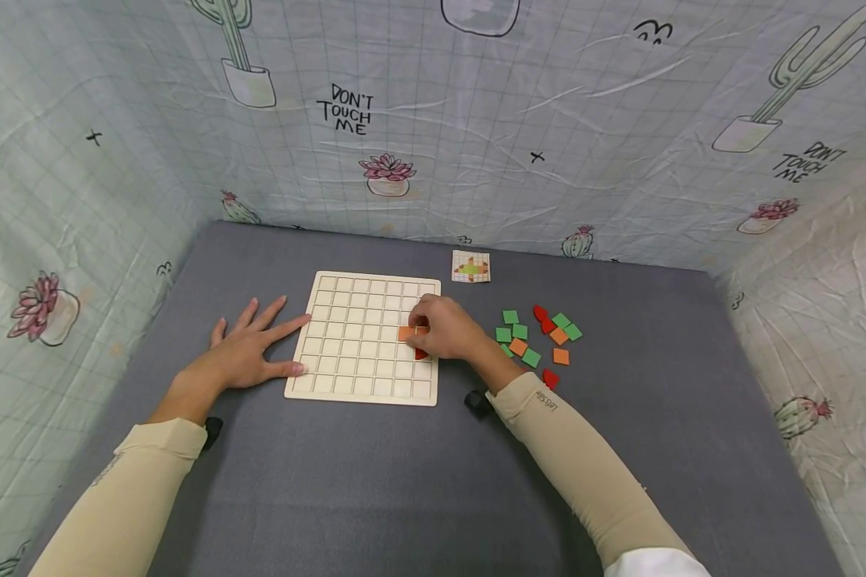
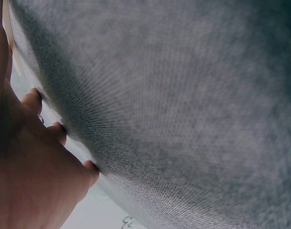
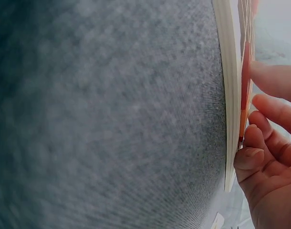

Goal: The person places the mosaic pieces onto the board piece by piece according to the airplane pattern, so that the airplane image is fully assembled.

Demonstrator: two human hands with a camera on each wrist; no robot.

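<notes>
Head view: grid board (image 1: 364, 340) lies at frame centre on the grey table (image 1: 418, 481). Left hand (image 1: 248, 353) lies flat on the table at the board's left edge, fingers straight and spread, index and thumb tips touching the board edge, holding nothing. Left wrist view shows only that palm (image 2: 26, 176) and fingertips pressed on grey cloth, with a sliver of board edge at upper left.

Right hand (image 1: 443, 328) rests over the board's right side, fingers curled down, pinching an orange tile (image 1: 406, 333) that sits on a cell right of centre. A red piece (image 1: 422, 353) lies on the board just below the hand, partly hidden under it. Right wrist view: board edge (image 3: 229, 95) runs down the right of frame, fingertips (image 3: 274, 78) touch the orange and red pieces on it; whether the tile is fully seated I cannot tell.

Loose tiles (image 1: 537, 336) lie in a pile right of the board, near the right wrist: green squares, orange squares, red pieces, some touching each other. A small pattern card (image 1: 471, 267) lies above the pile, just past the board's upper right corner. Printed cactus cloth (image 1: 433, 120) walls the table on 3 sides. Both forearms wear beige sleeves (image 1: 584, 465).
</notes>
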